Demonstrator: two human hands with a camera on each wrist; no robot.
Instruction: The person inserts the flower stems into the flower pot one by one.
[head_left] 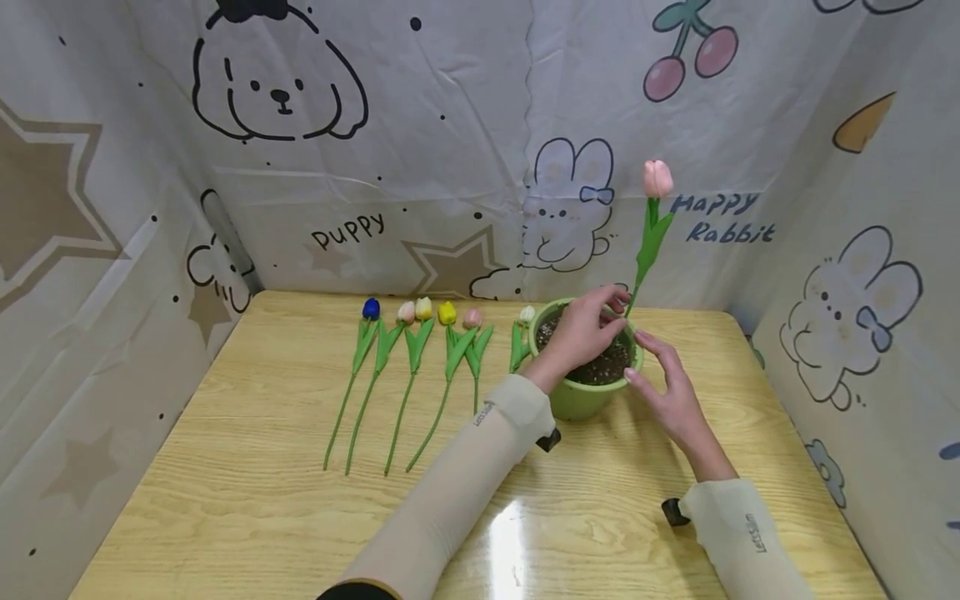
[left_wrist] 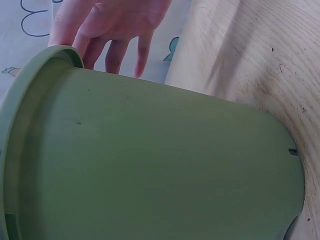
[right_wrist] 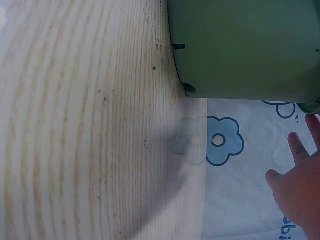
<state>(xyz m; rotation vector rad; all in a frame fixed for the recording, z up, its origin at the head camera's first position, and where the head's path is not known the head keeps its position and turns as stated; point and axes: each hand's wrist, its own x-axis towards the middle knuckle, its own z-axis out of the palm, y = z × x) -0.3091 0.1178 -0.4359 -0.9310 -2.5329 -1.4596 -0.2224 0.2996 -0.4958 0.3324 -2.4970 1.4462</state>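
Observation:
A pink tulip [head_left: 654,237] rises at the far right rim of a green flowerpot [head_left: 581,402], leaning slightly right. Dark soil fills the pot [left_wrist: 170,155] nearly to the rim. Over the soil, my left hand [head_left: 588,329] has its fingers bent at the tulip's stem and appears to pinch it low down. My right hand [head_left: 667,392] is at the pot's right side, thumb and fingers spread and touching the rim. The right wrist view shows part of this right hand [right_wrist: 300,185] beside the pot [right_wrist: 245,50]. The stem's lower end is hidden.
Left of the pot, several artificial tulips lie in a row: a blue one [head_left: 371,309], pale ones, a yellow one [head_left: 447,313] and a pink one [head_left: 472,318]. A white tulip [head_left: 527,316] lies partly behind the pot. Printed cloth [head_left: 450,167] surrounds the wooden table [head_left: 247,467].

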